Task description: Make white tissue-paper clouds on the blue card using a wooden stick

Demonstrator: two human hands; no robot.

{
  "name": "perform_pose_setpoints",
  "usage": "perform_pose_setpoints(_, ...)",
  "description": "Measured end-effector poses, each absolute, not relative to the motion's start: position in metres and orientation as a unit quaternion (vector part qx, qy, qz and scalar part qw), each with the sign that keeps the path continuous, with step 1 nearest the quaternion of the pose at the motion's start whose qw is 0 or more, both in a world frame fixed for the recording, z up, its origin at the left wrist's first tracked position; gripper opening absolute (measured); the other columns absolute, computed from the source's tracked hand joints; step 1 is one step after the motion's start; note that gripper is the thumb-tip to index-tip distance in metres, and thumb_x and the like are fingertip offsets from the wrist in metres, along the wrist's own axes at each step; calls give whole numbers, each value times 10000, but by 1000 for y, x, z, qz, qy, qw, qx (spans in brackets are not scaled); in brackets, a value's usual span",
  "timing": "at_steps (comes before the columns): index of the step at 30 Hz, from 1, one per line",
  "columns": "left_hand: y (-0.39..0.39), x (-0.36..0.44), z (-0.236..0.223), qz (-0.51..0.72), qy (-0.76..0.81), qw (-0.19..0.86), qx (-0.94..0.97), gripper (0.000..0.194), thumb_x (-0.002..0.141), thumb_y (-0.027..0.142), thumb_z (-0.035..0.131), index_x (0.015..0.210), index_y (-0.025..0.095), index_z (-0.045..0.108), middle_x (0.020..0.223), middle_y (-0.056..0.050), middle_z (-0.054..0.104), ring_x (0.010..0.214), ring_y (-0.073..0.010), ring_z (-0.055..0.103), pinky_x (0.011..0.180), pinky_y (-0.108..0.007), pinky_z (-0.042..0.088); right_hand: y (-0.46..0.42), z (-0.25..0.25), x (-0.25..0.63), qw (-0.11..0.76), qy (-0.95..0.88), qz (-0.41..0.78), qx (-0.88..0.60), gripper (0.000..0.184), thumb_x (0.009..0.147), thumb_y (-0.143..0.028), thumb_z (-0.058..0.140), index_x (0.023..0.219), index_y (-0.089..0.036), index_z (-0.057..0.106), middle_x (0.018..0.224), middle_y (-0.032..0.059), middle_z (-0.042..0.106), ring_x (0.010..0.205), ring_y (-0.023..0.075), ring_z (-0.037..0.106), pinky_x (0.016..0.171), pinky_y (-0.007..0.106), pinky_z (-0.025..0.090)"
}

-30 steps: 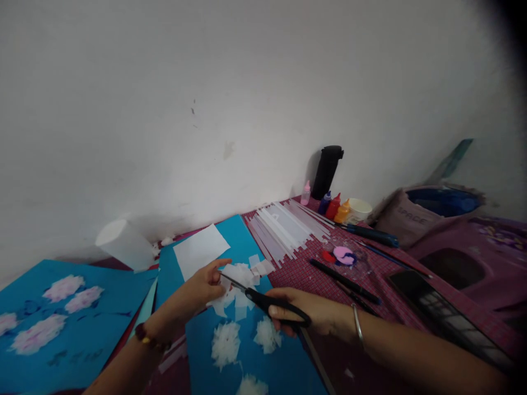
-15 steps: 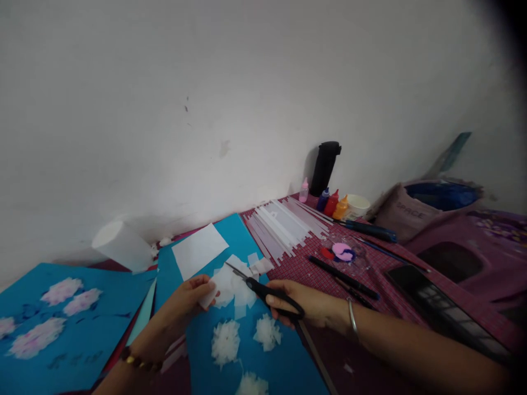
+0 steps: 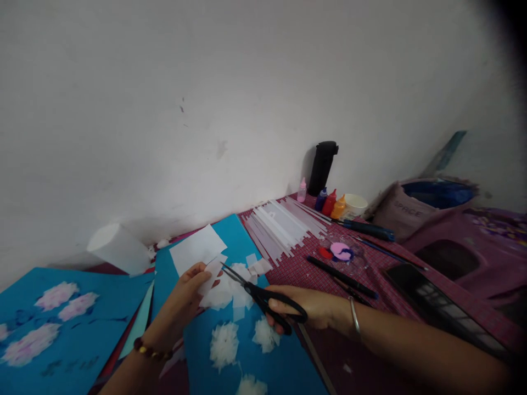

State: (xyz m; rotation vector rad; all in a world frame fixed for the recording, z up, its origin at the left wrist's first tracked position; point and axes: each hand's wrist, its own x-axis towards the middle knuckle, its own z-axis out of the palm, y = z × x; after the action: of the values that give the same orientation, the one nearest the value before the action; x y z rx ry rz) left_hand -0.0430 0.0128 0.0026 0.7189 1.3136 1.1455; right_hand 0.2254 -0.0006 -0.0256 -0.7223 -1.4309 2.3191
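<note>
My left hand [image 3: 183, 299] pinches a small strip of white paper [image 3: 212, 274] above a blue card sheet [image 3: 247, 351]. My right hand [image 3: 313, 310] grips black-handled scissors [image 3: 263, 299]; their blades are parted and point at the strip. Under them lies a pile of cut white paper squares [image 3: 230, 291]. Fluffy white paper flowers [image 3: 225, 344] are stuck on the blue sheet in front of my hands.
A second blue sheet with pale flowers [image 3: 49, 323] lies at the left. White paper strips [image 3: 280, 225], a paper roll [image 3: 117, 249], small paint bottles [image 3: 329, 202], a black flask [image 3: 323, 167], pens [image 3: 341, 277], a dark tray [image 3: 440, 310] and a bag [image 3: 428, 206] stand around.
My left hand dropped toward me, then rose again with a paper strip. The scissors went from shut across the paper to parted blades, and my right hand shifted slightly toward me.
</note>
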Motion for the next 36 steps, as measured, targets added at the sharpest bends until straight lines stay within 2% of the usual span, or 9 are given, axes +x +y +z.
perform_pose_setpoints(4, 9, -38, 9, 458, 563, 606, 326, 286, 554, 227, 791, 558, 183, 508, 645, 6, 638, 733, -163, 657, 698, -244, 508, 1, -24, 221, 170, -507, 806, -254, 645, 676, -686, 665, 952, -133, 481, 757, -14, 543, 571, 61, 530, 510, 201, 373)
perform_pose_setpoints(9, 7, -37, 8, 434, 564, 616, 339, 240, 576, 243, 772, 602, 184, 541, 648, 6, 643, 696, -156, 643, 674, -248, 489, 3, -23, 217, 183, -513, 799, -257, 610, 681, -657, 684, 930, -136, 487, 722, -23, 541, 554, 51, 519, 500, 192, 369)
perform_pose_setpoints(14, 11, -37, 1, 426, 562, 616, 352, 247, 615, 247, 745, 576, 187, 509, 649, 6, 636, 714, -143, 634, 697, -239, 481, 2, -20, 215, 197, -508, 793, -272, 610, 676, -646, 696, 934, -129, 500, 704, -23, 546, 530, 47, 513, 482, 187, 361)
perform_pose_setpoints(20, 17, -34, 1, 426, 566, 615, 347, 254, 572, 237, 768, 578, 188, 518, 662, -3, 645, 762, -171, 650, 694, -256, 488, 1, -19, 212, 206, -508, 780, -301, 597, 647, -646, 713, 887, -138, 509, 660, -38, 541, 461, 29, 468, 428, 177, 333)
perform_pose_setpoints(25, 9, -37, 8, 398, 580, 638, 313, 294, 532, 291, 806, 638, 173, 558, 651, -46, 672, 594, -154, 613, 586, -272, 479, 3, -26, 212, 216, -511, 772, -312, 545, 692, -629, 691, 863, -151, 491, 647, -49, 538, 421, 22, 441, 398, 176, 314)
perform_pose_setpoints(29, 2, -44, 9, 398, 591, 635, 298, 301, 523, 243, 824, 609, 164, 546, 516, 7, 595, 480, -101, 536, 514, -223, 431, 3, -22, 214, 201, -519, 776, -296, 575, 705, -659, 660, 896, -150, 471, 716, -38, 532, 494, 30, 479, 466, 185, 352)
perform_pose_setpoints(32, 4, -48, 8, 431, 594, 616, 286, 328, 513, 272, 841, 622, 163, 551, 527, 30, 589, 467, -76, 515, 495, -198, 414, 3, -18, 216, 195, -515, 787, -279, 597, 708, -683, 637, 909, -148, 463, 762, -30, 518, 556, 42, 500, 512, 196, 355)
perform_pose_setpoints(36, 10, -47, 9, 480, 589, 592, 270, 366, 488, 280, 857, 684, 177, 565, 564, 67, 590, 521, -68, 550, 551, -185, 441, 4, -20, 218, 168, -509, 801, -265, 587, 715, -673, 642, 899, -149, 452, 763, -25, 510, 561, 50, 504, 517, 206, 353)
